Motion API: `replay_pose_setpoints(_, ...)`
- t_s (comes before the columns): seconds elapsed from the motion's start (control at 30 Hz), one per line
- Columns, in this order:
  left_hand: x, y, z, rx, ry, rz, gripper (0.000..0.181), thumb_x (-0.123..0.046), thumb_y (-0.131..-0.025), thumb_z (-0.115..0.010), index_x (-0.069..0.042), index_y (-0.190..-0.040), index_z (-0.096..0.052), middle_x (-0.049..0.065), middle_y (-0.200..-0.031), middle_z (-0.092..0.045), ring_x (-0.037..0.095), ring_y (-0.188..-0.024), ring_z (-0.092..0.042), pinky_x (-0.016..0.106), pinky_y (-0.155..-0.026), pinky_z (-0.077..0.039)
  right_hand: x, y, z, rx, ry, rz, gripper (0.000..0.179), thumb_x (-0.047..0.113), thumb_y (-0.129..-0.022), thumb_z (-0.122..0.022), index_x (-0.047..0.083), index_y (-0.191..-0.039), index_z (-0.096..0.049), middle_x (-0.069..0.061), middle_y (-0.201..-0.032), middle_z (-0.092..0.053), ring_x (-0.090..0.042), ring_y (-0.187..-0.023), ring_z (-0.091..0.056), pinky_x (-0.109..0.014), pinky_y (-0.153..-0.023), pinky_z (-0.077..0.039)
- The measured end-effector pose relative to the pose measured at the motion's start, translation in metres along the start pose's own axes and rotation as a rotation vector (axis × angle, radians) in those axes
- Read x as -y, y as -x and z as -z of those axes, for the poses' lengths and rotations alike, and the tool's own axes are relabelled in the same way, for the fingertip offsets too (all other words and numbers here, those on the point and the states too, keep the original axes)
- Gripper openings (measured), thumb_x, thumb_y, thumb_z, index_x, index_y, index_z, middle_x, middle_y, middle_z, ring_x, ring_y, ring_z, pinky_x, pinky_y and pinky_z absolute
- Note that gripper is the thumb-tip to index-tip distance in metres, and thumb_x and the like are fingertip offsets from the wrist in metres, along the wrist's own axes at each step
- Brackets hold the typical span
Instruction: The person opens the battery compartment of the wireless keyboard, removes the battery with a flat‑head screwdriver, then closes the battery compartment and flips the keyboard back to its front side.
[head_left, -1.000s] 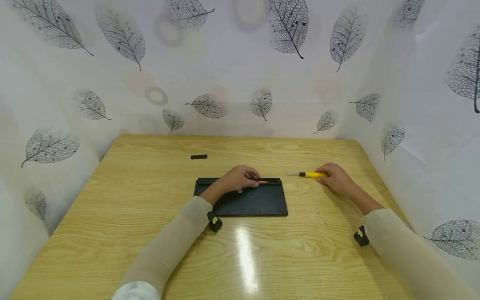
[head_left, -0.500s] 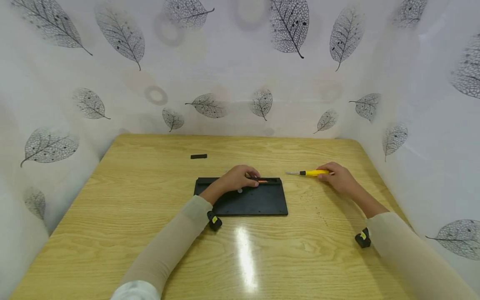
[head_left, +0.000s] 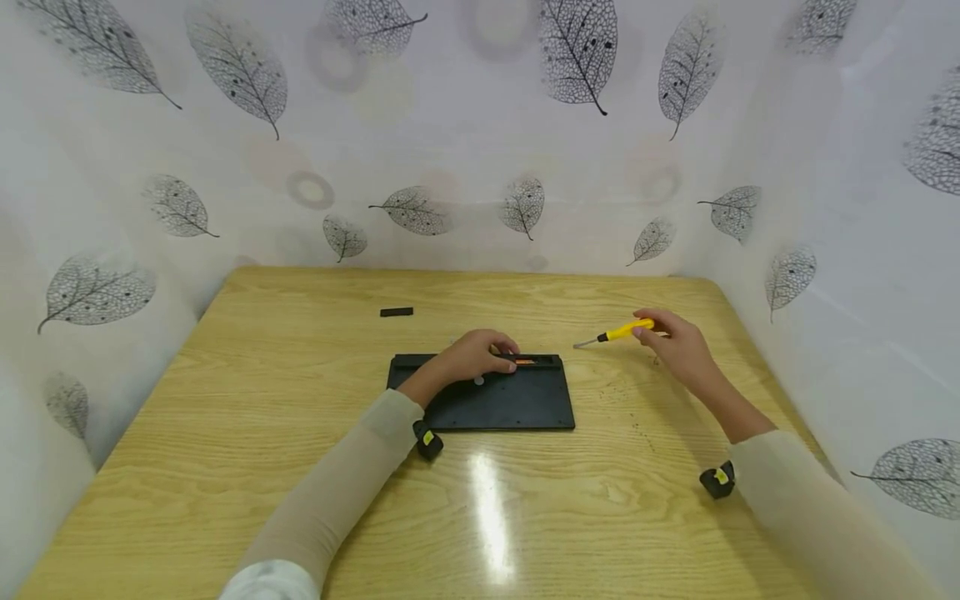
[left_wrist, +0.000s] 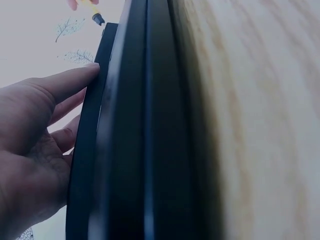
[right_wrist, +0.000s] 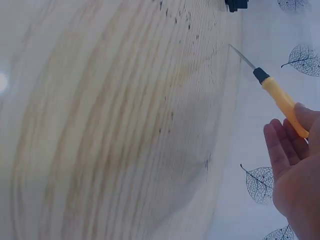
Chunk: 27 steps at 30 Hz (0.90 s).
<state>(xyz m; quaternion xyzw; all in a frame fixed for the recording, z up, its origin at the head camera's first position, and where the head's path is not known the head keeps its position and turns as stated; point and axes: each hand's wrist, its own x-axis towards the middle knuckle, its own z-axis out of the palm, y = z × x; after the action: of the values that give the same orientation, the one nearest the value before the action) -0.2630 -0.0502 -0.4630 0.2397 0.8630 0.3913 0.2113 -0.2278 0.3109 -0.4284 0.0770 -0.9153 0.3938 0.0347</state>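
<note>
In the head view a black keyboard [head_left: 510,404] lies underside up on the table. An orange battery [head_left: 526,362] shows in the slot along its back edge. My left hand [head_left: 471,357] grips that back edge, thumb on the near side and fingers over the far side; the left wrist view has the thumb [left_wrist: 75,82] against the black rim. To the right of the keyboard, my right hand [head_left: 675,342] pinches a screwdriver [head_left: 621,332] by its yellow handle. Its metal shaft slants down to the left, the tip just off the keyboard's back right corner.
A small black strip, like a battery cover [head_left: 397,312], lies behind the keyboard to the left. Dark specks mark the wooden table [head_left: 300,350] right of the keyboard. A leaf-patterned curtain [head_left: 450,125] hangs around the table's back and sides.
My right hand has raised the screwdriver's handle, so the tool now tilts with its tip low, where before it lay nearly flat. My left hand and the keyboard have stayed in place.
</note>
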Motion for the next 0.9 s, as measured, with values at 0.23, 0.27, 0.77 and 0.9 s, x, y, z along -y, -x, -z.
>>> replay_pose_setpoints(0.23,0.001,0.0,0.002,0.012,0.003,-0.007,0.033,-0.027,-0.098,-0.069,-0.018,-0.13,-0.066,0.004,-0.131,-0.063,0.022,-0.119,-0.059,0.043,-0.098,-0.05,0.008,-0.005,-0.016,-0.122,-0.169,0.036,0.046,0.028,-0.101,-0.063,0.003,-0.139,-0.056,-0.022,-0.131,-0.059,0.014,-0.098,-0.057,-0.007,-0.08,-0.05)
replay_pose_setpoints(0.27,0.001,0.001,0.002,0.014,0.005,-0.008,0.034,-0.027,-0.098,-0.068,-0.018,-0.13,-0.066,0.004,-0.131,-0.063,0.022,-0.119,-0.059,0.043,-0.098,-0.05,0.01,-0.005,-0.017,-0.131,-0.187,0.039,0.046,0.027,-0.101,-0.063,0.003,-0.139,-0.056,-0.021,-0.131,-0.059,0.014,-0.099,-0.058,-0.007,-0.08,-0.05)
replay_pose_setpoints(0.77,0.003,-0.002,0.004,0.013,0.008,-0.014,0.035,-0.026,-0.098,-0.068,-0.017,-0.132,-0.066,0.005,-0.13,-0.063,0.022,-0.118,-0.06,0.043,-0.098,-0.05,0.043,-0.007,-0.032,-0.18,-0.353,0.168,0.04,0.01,-0.1,-0.063,-0.002,-0.138,-0.057,-0.019,-0.125,-0.057,0.001,-0.104,-0.062,-0.009,-0.086,-0.051)
replay_pose_setpoints(0.9,0.003,-0.003,0.004,0.015,0.011,-0.02,0.034,-0.026,-0.098,-0.068,-0.018,-0.131,-0.066,0.004,-0.13,-0.064,0.022,-0.118,-0.06,0.043,-0.097,-0.05,0.049,-0.01,-0.038,-0.187,-0.379,0.185,0.039,0.012,-0.1,-0.063,0.0,-0.137,-0.059,-0.013,-0.122,-0.059,0.0,-0.104,-0.062,-0.01,-0.086,-0.051)
